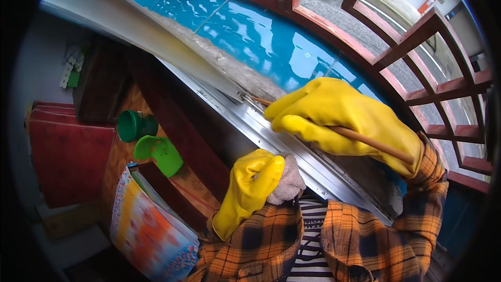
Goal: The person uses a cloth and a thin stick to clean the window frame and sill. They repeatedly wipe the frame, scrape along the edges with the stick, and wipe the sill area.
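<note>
Both my hands wear yellow rubber gloves. My right hand (342,117) is closed around a thin brown wooden stick (373,145), whose far tip reaches the metal window track (292,149) beside the sliding window's frame corner. The stick's back end lies along the inside of my wrist. My left hand (253,185) is closed on a crumpled grey cloth (288,180), held low near my chest on the room side of the track. The window frame (172,62) runs from the upper left down to the stick's tip.
Outside the track are a rough concrete ledge (216,55), wet blue tiles (250,31) and a red railing (360,21). Indoors, a green bucket (136,126) and a bright green plastic seat (166,157) stand below, near a colourful bag (146,224) and red panel (68,151).
</note>
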Demonstrator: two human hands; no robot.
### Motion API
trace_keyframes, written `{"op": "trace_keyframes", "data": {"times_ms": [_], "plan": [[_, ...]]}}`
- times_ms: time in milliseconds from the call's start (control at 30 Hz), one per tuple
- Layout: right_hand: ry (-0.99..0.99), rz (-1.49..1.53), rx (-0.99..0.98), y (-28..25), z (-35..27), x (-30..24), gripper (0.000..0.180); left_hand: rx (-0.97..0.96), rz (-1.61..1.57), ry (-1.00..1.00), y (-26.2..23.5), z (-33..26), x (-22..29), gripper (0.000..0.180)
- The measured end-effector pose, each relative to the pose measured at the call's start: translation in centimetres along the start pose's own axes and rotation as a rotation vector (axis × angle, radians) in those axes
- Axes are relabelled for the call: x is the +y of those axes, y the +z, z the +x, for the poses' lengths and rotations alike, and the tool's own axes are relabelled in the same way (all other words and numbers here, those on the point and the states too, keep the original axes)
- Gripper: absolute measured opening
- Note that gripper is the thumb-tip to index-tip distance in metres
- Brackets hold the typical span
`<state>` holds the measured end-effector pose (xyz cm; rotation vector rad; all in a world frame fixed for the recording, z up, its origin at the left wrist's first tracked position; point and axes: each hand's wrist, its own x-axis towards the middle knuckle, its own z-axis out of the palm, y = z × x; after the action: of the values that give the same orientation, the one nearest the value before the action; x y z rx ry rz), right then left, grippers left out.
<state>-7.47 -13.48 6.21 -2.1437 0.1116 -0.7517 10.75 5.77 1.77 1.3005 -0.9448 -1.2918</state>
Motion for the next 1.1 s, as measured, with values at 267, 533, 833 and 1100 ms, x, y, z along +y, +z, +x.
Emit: {"op": "trace_keyframes", "data": {"times_ms": [267, 533, 833, 1100], "plan": [[0.168, -0.194, -0.051, -1.3, -0.2, -4.7, 0.019, 0.037, 0.061, 0.037, -0.1, -0.1, -0.5, 0.032], [0.346, -0.212, -0.196, -3.1, -0.4, -5.4, 0.020, 0.007, 0.033, 0.001, -0.4, 0.2, -1.5, 0.032], [0.424, -0.147, -0.248, -3.0, -0.6, -5.2, 0.024, 0.026, 0.107, 0.137, -0.2, 0.5, -1.3, 0.029], [0.341, -0.145, -0.128, -1.7, -0.8, -4.3, 0.022, 0.022, 0.089, 0.079, -0.7, 0.1, -1.9, 0.028]]}}
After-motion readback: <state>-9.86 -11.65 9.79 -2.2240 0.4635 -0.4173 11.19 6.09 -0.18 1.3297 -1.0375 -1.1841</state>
